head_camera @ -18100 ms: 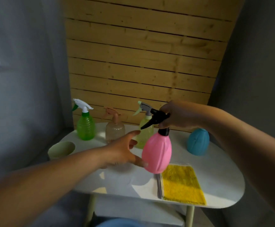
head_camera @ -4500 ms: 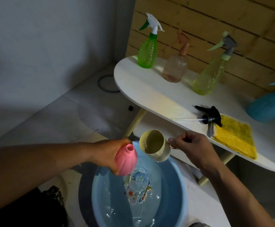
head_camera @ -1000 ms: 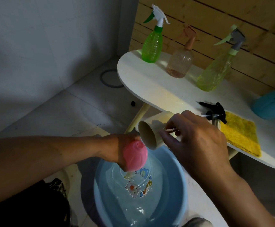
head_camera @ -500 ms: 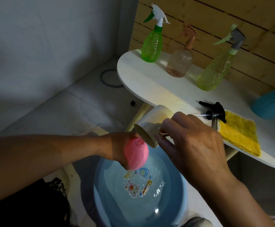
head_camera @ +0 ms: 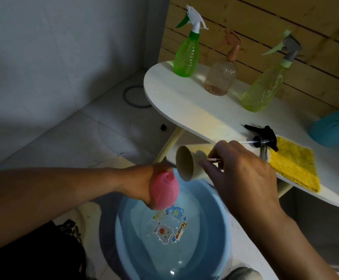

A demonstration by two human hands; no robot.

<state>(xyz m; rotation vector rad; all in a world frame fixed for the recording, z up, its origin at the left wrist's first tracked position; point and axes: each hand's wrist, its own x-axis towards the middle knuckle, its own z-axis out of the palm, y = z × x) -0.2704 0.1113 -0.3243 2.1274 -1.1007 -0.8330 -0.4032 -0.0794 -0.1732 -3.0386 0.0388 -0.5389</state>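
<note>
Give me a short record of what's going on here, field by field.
Left hand: grips the pink bottle, open neck upward, over the blue basin of water on the floor
Right hand: holds the beige cup tipped, mouth toward the bottle's neck
Black spray head: lies on the white table at the yellow cloth's edge

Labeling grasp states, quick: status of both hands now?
Left hand: closed, holding the pink bottle over the blue basin.
Right hand: closed, holding the beige cup, tipped toward the bottle.
</note>
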